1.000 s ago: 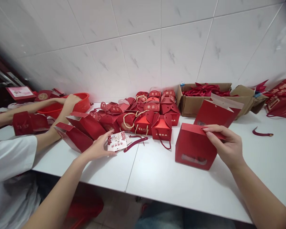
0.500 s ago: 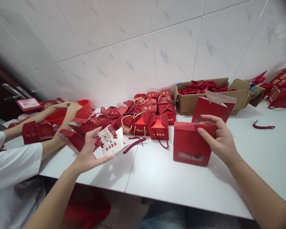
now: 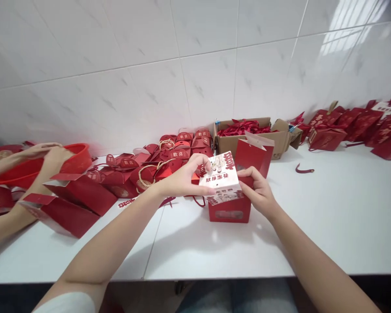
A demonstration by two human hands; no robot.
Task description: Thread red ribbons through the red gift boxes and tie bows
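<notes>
My left hand grips a white folded card printed with dark red figures and characters. The card is draped over the top of a red paper gift box and hides most of its upper part. This box stands upright on the table, with a clear window low on its front. At its upper right edge, my right hand is closed on the box, close to the card's right side. Just behind stands another red box with its top flaps up.
A cardboard carton of dark red ribbons sits against the tiled wall. Small red boxes crowd the middle left. Two open red boxes stand nearer left, beside a co-worker's arms and a red basin. A dark red strap lies right.
My left hand has brought the white card rightwards from the table's left side onto the top of the red box. My right hand stays at the box. The view has turned.
</notes>
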